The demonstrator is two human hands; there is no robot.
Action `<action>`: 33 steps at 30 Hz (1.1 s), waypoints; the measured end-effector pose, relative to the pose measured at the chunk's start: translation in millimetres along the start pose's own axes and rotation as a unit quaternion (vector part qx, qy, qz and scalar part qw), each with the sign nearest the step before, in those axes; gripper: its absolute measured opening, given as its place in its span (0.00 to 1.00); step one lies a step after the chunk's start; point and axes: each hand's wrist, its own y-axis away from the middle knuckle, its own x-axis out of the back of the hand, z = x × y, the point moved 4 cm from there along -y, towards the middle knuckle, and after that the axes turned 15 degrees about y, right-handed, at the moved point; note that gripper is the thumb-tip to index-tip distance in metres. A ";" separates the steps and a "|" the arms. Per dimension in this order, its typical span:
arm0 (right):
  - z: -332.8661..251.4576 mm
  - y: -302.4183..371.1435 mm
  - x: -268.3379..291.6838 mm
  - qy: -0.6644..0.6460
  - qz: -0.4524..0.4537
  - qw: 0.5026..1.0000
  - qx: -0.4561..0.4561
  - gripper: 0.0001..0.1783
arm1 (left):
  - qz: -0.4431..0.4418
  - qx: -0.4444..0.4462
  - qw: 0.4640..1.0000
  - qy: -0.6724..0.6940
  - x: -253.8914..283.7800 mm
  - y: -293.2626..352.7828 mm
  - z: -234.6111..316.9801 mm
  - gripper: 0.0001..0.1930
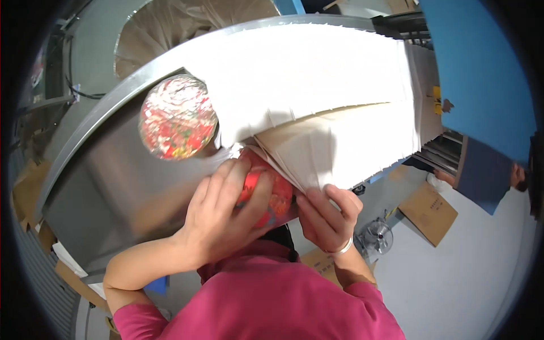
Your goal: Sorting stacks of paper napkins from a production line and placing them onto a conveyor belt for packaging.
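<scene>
Red package [281, 196] lies clasped under the left hand [215, 218] — beside it, the right hand [328, 220] pinches white sheets [362, 141]

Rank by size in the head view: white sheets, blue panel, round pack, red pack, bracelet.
1. White sheets
2. Blue panel
3. Round pack and red pack: unsure, left hand hides part of the latter
4. Bracelet
</scene>
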 end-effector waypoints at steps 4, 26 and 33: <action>-1.0 -0.3 -4.7 0.004 -0.032 0.999 0.032 0.14 | 0.012 -0.004 0.999 -0.048 0.7 3.6 -3.4 0.23; -4.1 8.2 19.1 -0.043 0.019 0.997 -0.067 0.15 | 0.046 -0.108 0.983 -0.143 37.1 -35.6 24.2 0.20; 3.2 20.0 34.9 -0.073 0.066 0.986 -0.133 0.21 | -0.080 -0.173 0.951 -0.243 35.9 -125.4 -0.6 0.24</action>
